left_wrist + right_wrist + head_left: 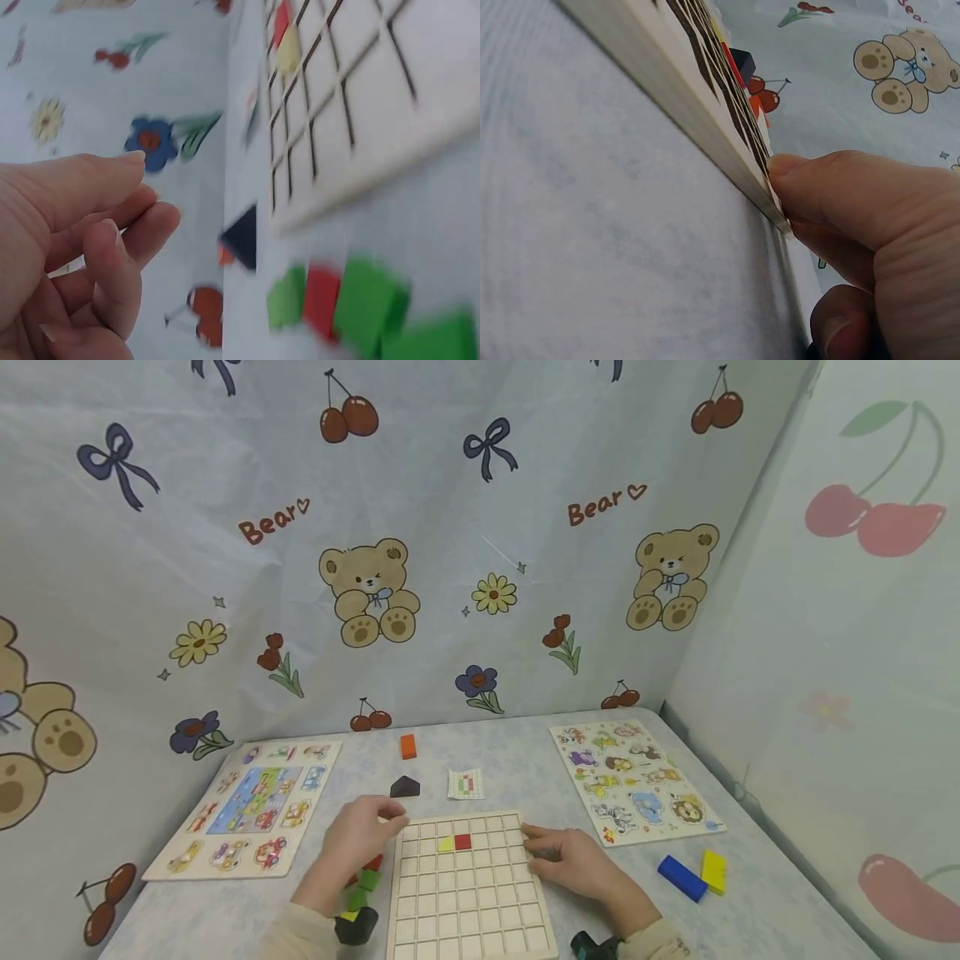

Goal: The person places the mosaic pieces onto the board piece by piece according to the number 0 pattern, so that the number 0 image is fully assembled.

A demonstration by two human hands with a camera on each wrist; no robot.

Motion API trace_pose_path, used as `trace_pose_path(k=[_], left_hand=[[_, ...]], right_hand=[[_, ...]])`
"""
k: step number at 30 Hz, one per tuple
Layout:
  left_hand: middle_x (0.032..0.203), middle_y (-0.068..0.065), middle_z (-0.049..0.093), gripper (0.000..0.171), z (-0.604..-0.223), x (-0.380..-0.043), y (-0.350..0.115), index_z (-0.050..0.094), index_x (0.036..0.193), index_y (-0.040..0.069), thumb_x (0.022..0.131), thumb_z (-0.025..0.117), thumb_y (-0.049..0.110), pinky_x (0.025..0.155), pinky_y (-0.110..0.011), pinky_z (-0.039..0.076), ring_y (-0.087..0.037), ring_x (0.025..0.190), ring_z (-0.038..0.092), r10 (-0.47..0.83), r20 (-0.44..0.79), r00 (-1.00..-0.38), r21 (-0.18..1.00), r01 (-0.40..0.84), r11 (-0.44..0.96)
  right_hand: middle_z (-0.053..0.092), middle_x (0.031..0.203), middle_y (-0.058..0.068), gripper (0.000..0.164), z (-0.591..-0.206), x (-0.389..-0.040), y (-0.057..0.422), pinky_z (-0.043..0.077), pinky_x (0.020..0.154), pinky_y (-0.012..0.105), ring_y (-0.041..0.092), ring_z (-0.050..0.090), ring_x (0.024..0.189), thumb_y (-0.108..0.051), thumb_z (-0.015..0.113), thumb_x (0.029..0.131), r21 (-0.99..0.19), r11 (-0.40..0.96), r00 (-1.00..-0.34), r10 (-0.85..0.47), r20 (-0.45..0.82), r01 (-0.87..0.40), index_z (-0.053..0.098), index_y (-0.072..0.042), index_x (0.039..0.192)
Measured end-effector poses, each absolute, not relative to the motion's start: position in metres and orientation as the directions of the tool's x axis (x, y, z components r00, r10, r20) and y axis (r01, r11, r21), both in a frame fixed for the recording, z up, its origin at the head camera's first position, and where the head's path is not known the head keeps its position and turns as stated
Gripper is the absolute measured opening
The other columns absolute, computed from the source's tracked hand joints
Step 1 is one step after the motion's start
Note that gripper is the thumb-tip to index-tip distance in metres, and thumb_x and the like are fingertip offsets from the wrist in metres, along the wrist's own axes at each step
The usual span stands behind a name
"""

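Note:
A wooden grid board (468,914) lies on the table, with a yellow tile (447,844) and a red tile (462,842) side by side in its upper rows. My right hand (573,860) pinches the board's right edge near the far corner, thumb on top; the same grip shows in the right wrist view, where the thumb (817,184) presses the rim. At the far left corner hovers my left hand (358,833), its fingers loosely bent and nothing between them. Green blocks (367,304) and a red block (321,300) sit beside the board's left side, partly behind my left wrist.
Behind the board are a small patterned card (467,785), a black block (405,787) and an orange block (408,747). Picture puzzle boards flank it, vehicles (180,847) left and animals (637,785) right. Blue (682,878) and yellow (714,872) blocks lie at the right.

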State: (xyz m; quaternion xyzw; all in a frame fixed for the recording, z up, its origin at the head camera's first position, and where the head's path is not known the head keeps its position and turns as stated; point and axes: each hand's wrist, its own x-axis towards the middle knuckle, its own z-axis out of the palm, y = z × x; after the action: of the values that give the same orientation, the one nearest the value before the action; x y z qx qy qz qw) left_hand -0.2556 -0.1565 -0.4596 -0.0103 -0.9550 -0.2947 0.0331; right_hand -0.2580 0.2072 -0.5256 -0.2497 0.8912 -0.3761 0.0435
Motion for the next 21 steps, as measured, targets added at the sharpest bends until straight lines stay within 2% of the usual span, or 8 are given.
trace_pose_path(k=[4,11,18,21], left_hand=[[0.114,-0.001,0.075,0.028,-0.453,-0.243,-0.199,0.077,0.117,0.017,0.096,0.072,0.036,0.086,-0.05,0.055,-0.023,0.103,0.069,-0.104,0.022,-0.994,0.602,-0.07,0.796],[0.112,-0.007,0.075,0.034,-0.47,-0.234,-0.243,0.077,0.118,0.009,0.094,0.074,0.032,0.083,-0.048,0.055,-0.02,0.095,0.069,-0.224,-0.087,-0.971,0.594,-0.231,0.77],[0.106,-0.007,0.075,0.055,-0.49,-0.234,-0.255,0.069,0.13,0.003,0.085,0.084,0.03,0.079,-0.045,0.055,-0.017,0.089,0.067,-0.181,-0.115,-0.977,0.508,-0.214,0.834],[0.1,-0.003,0.072,0.05,-0.493,-0.233,-0.256,0.07,0.124,0.006,0.084,0.085,0.031,0.075,-0.042,0.055,-0.016,0.084,0.064,-0.177,-0.129,-0.976,0.511,-0.218,0.832]], right_hand=[[0.059,0.148,0.003,0.039,-0.522,-0.258,0.207,0.044,0.108,0.058,0.036,0.055,0.137,-0.034,0.073,0.095,-0.696,0.595,-0.874,-0.475,0.098,-0.402,0.074,-0.011,0.127],[0.058,0.149,0.003,0.041,-0.518,-0.258,0.208,0.043,0.109,0.059,0.037,0.053,0.138,-0.034,0.074,0.095,-0.712,0.588,-0.879,-0.468,0.087,-0.384,0.073,-0.01,0.128],[0.058,0.149,0.003,0.041,-0.52,-0.257,0.206,0.042,0.109,0.059,0.036,0.053,0.139,-0.034,0.074,0.095,-0.716,0.578,-0.876,-0.472,0.098,-0.391,0.073,-0.009,0.128],[0.058,0.149,0.003,0.041,-0.521,-0.256,0.204,0.042,0.109,0.059,0.036,0.053,0.139,-0.034,0.074,0.095,-0.715,0.581,-0.878,-0.469,0.096,-0.389,0.073,-0.009,0.127]])
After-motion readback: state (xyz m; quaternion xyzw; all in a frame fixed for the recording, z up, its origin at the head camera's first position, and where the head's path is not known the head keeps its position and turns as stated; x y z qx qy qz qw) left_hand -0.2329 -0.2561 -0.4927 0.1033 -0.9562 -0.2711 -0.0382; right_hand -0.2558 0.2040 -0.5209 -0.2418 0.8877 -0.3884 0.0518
